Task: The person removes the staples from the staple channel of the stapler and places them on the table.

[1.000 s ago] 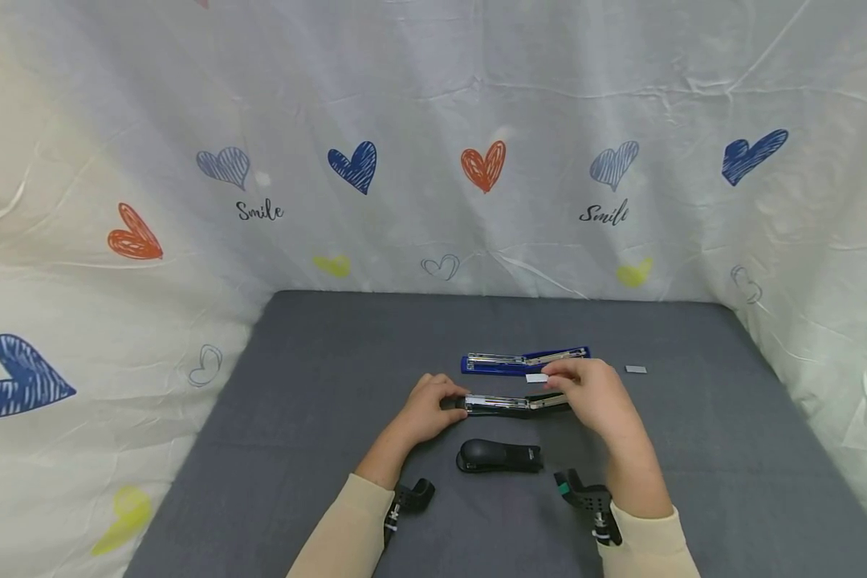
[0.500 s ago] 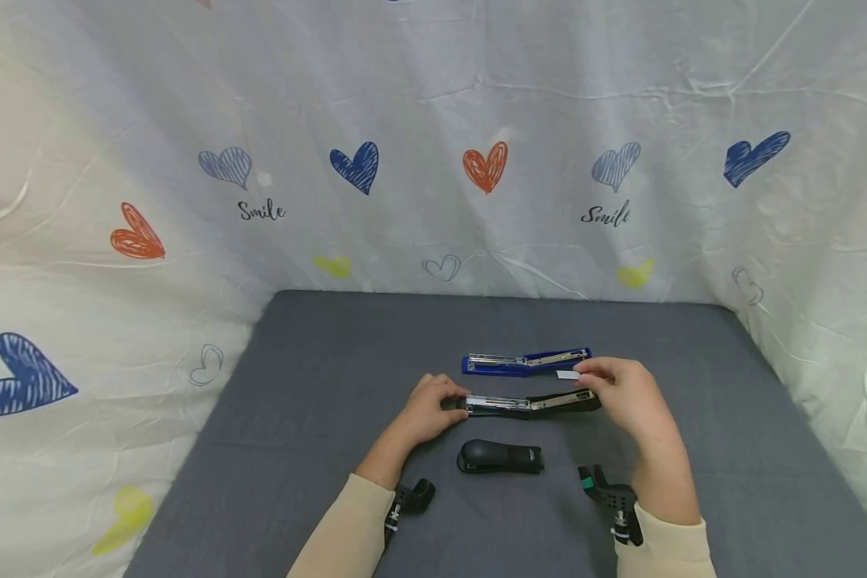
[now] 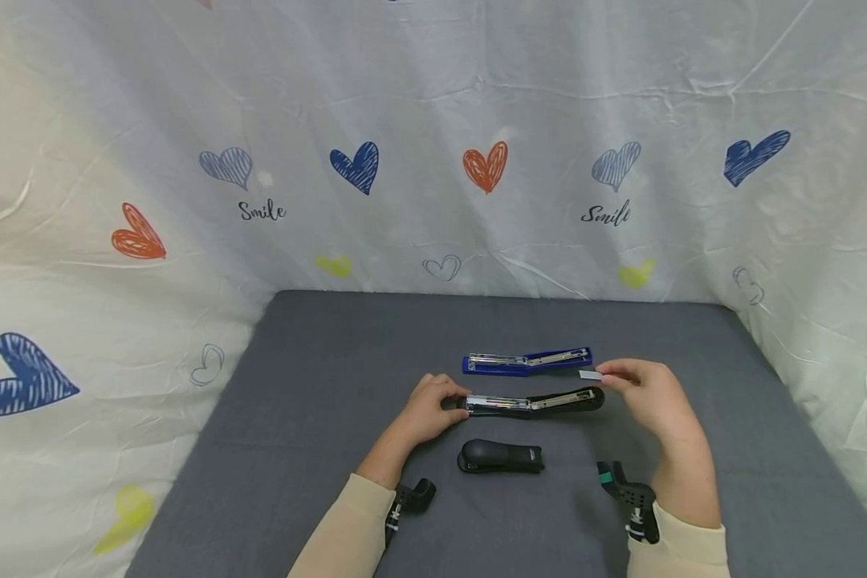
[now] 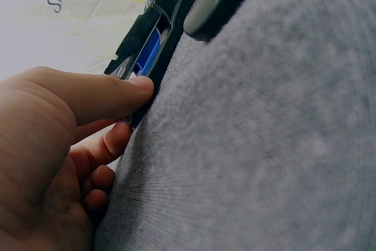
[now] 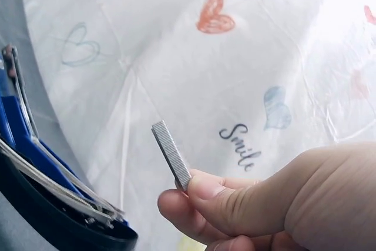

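Observation:
My left hand (image 3: 429, 407) pinches the left end of an opened black stapler (image 3: 497, 407) between thumb and fingers. The left wrist view shows the thumb (image 4: 111, 95) against the side of its base. My right hand (image 3: 650, 393) holds a short strip of staples (image 5: 171, 154) by one end, between thumb and forefinger. That strip (image 3: 589, 375) is above the table, just beyond the black stapler's right end. Behind lies an opened blue stapler (image 3: 494, 369), its magazine exposed. A second black stapler (image 3: 500, 457), closed, lies nearest the person.
Grey cloth covers the table (image 3: 332, 345). A white curtain (image 3: 419, 96) with printed hearts hangs behind and at the sides. Black camera mounts (image 3: 415, 496) are strapped to both wrists.
My right hand has moved right with the staple strip, uncovering the black stapler's right end. The loose strip seen earlier on the table is now hidden behind that hand. The left hand stays put.

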Tool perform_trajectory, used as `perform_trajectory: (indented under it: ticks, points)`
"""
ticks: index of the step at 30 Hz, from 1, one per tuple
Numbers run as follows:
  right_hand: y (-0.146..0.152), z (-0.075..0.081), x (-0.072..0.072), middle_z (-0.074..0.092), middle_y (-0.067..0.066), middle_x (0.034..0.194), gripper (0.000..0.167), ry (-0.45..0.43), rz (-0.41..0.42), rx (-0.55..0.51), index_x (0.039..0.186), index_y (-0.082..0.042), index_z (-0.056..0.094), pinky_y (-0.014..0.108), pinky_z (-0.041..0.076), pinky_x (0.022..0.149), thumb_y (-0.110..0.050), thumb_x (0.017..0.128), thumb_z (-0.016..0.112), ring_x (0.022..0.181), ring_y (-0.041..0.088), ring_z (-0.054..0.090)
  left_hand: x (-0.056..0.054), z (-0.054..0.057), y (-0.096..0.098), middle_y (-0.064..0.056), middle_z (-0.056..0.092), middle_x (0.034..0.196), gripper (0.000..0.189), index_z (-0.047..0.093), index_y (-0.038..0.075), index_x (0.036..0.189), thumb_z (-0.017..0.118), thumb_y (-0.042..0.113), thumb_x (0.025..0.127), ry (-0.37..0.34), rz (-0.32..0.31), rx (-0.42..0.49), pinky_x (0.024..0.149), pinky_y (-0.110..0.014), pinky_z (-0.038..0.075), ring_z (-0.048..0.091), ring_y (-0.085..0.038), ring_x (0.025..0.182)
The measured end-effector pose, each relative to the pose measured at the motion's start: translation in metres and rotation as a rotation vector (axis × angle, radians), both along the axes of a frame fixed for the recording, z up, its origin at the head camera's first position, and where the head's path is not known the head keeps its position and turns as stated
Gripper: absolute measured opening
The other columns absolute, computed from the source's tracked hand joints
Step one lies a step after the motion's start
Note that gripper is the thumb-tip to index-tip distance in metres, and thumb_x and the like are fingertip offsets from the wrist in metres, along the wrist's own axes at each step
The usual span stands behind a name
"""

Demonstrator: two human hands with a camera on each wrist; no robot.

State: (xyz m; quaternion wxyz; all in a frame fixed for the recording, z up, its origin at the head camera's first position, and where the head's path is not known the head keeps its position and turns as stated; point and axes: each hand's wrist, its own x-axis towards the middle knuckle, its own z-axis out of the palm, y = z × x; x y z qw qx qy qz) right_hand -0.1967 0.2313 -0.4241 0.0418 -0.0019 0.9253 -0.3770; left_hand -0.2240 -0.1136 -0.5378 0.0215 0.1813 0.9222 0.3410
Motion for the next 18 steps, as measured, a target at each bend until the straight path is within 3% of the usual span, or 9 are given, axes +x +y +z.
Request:
perform_trajectory:
  ticks: [6,18]
  points:
    - [0.012,-0.007,-0.001,0.068,0.023,0.117,0.028,0.001,-0.027,0.004,0.124,0.002,0.070,0.044,0.045,0.075,-0.016,0.105,0.061,0.099,0.034,0.061,-0.001,-0.001,0.000,0.008,0.062,0.099,0.031,0.077,0.017,0.121,0.082,0.022,0.090,-0.003,0.003,0.005,0.080,-0.033,0.041,0.043,-0.013,0.089]
    - [0.035,-0.024,-0.006,0.061,0.032,0.126,0.030,-0.112,-0.083,-0.031,0.125,0.008,0.066,0.060,0.045,0.090,-0.012,0.105,0.060,0.111,0.044,0.057,-0.001,-0.002,0.001,0.007,0.061,0.099,0.031,0.077,0.017,0.121,0.081,0.022,0.091,-0.002,-0.005,0.011,0.080,-0.033,0.041,0.043,-0.013,0.089]
